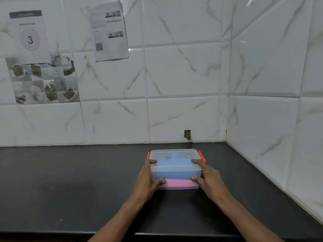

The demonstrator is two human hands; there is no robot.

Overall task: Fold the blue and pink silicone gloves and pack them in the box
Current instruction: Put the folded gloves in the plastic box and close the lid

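White marbled tiles (183,75) line the corner behind a dark tabletop (70,180). From the head view I see two sheets taped to the wall at the upper left: one (29,35) with a circled 3, the other (109,34) with a QR code. A small hole (187,134) sits low in the tiles, just above the tabletop.

A clear box (176,151) stands on the tabletop near the corner with its lid on. Orange latches show at its left (148,155) and right (201,157) ends. Through the front wall I can see the blue glove (174,174) lying on top of the pink glove (176,183), both inside.

My left grip (148,179) clasps the box's left end, a fingertip on the lid and the thumb on the front wall. My right grip (208,179) clasps the right end the same way. Both forearms reach in from the lower edge.
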